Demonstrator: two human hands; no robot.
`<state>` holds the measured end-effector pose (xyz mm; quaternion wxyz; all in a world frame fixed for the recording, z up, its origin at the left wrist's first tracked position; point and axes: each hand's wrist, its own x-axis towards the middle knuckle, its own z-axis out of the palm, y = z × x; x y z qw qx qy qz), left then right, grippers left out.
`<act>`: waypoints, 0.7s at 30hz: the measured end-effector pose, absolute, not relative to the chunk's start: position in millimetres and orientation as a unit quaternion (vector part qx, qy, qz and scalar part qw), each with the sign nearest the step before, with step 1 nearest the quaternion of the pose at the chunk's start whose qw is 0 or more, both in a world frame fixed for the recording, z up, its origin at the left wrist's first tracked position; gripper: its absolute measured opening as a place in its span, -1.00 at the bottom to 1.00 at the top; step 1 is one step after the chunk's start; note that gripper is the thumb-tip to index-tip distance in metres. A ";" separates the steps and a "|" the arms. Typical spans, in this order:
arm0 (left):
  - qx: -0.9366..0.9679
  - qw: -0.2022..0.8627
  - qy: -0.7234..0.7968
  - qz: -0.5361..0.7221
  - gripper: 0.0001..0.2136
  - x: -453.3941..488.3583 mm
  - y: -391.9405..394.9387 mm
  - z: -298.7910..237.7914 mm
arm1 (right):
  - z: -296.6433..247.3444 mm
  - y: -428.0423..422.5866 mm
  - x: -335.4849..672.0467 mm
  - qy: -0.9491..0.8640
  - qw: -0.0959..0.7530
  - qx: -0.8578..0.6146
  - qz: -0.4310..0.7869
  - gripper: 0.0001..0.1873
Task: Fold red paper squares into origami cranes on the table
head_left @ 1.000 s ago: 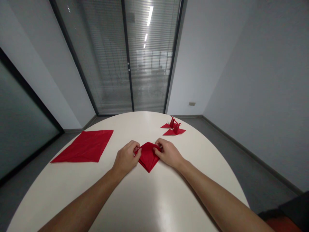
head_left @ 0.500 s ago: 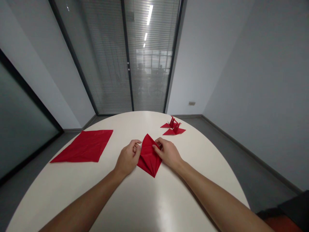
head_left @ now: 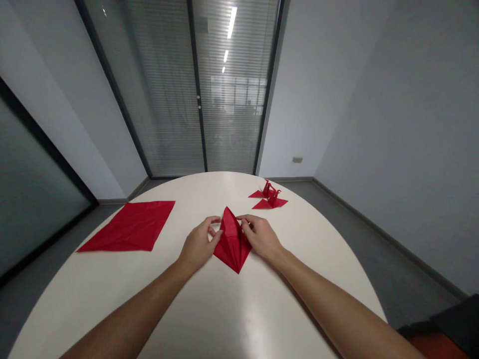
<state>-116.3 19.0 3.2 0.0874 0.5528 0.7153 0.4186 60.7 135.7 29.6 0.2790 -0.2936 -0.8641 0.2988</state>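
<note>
A partly folded sheet of red origami paper (head_left: pixel 232 244) lies on the table between my hands, its upper flap raised to a narrow point and its creases fanning toward the near corner. My left hand (head_left: pixel 199 243) has curled fingers at the paper's left edge, the thumb pressing on the red surface. On the opposite edge, my right hand (head_left: pixel 262 236) pinches the upper flap's side between thumb and index finger. Parts of the paper's side corners are hidden behind the fingers.
Two folded red paper cranes (head_left: pixel 272 200) stand at the back right of the round white table (head_left: pixel 209 309). A flat, creased red paper sheet (head_left: pixel 130 227) lies at the left. Beyond the table are glass panels (head_left: pixel 168 99) with blinds. A dark chair edge shows at bottom right.
The upper flap has drawn in and become narrower, its sides folding inward. My left thumb has moved right onto the paper, and my right fingertips have shifted up along its edge.
</note>
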 end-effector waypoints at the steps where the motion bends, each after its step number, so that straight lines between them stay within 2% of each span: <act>1: 0.555 0.075 0.723 0.404 -0.68 -116.5 18.7 2.9 | 28.9 136.1 60.8 -0.864 0.276 -0.296 0.300 -0.66; 8: 0.638 0.010 0.680 0.362 -0.80 -116.3 19.1 0.4 | 20.6 139.5 60.6 -0.890 0.245 -0.281 0.261 -0.70; 17: 0.674 0.015 0.674 0.301 -0.74 -115.9 21.6 -3.3 | 15.0 142.3 62.7 -0.935 0.225 -0.194 0.193 -0.72; 21: 0.689 0.018 0.659 0.301 -0.71 -116.0 20.4 -1.5 | 17.0 143.0 62.9 -0.943 0.225 -0.171 0.178 -0.81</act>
